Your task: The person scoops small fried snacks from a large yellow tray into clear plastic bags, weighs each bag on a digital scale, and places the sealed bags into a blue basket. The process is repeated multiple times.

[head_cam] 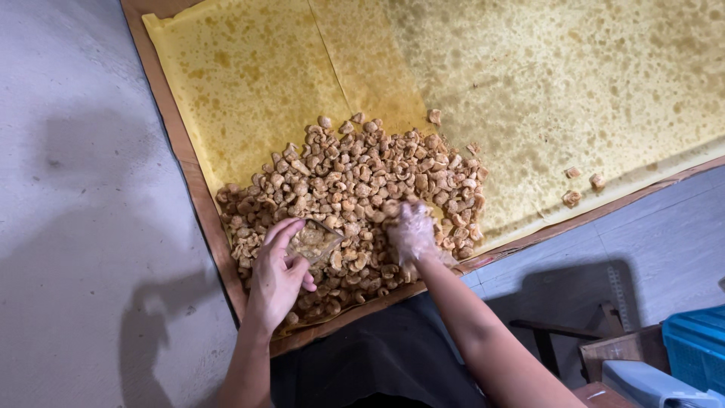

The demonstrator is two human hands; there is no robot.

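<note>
A heap of golden-brown fried crackling pieces (355, 181) lies on oil-stained yellow paper (257, 68) spread over a brown board. My left hand (278, 276) holds a small clear bag (313, 242) partly filled with pieces, at the heap's near edge. Blurred and wearing a thin clear glove, my right hand (411, 230) is down among the pieces just right of the bag. Whether it grips any pieces is not visible.
The board's brown edge (200, 204) runs along the left and near sides, on a grey concrete floor (83, 189). A few stray pieces (572, 198) lie on the paper at right. A blue crate (698, 344) and wooden items stand at the lower right.
</note>
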